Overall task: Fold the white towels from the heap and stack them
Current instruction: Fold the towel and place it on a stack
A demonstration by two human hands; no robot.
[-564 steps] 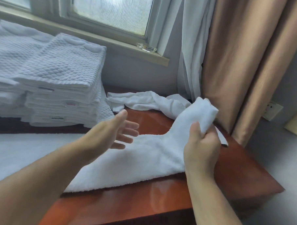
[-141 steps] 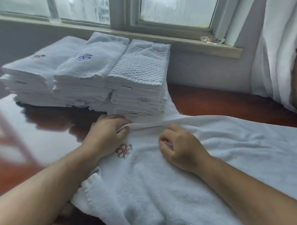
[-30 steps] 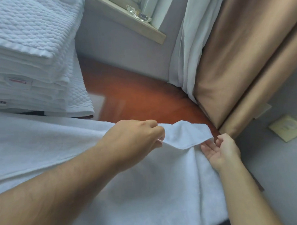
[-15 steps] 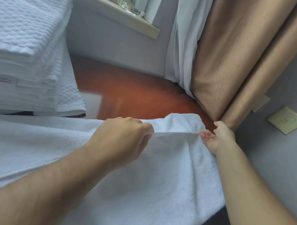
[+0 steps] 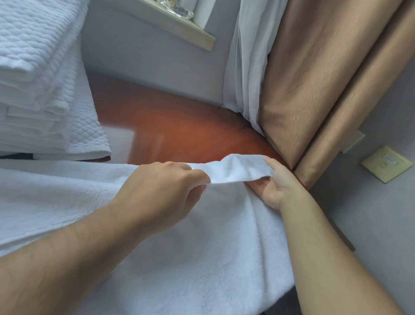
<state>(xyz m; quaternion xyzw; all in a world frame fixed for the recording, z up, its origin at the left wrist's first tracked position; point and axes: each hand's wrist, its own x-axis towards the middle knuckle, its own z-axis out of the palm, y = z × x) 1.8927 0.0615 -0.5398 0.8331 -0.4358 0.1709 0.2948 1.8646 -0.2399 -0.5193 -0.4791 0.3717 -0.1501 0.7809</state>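
Across the near part of the table, a white towel is lying spread out, its right end hanging over the table's right edge. The left hand is pinching the towel's far edge with curled fingers, and the right hand is gripping the far right corner, thumb on top and fingers underneath; between them the edge is being held up off the wood. At far left a stack of folded towels is sitting on the table, well apart from both hands. Behind, a tan curtain and a white sheer are hanging at the right, and a glass dish is resting on the sill
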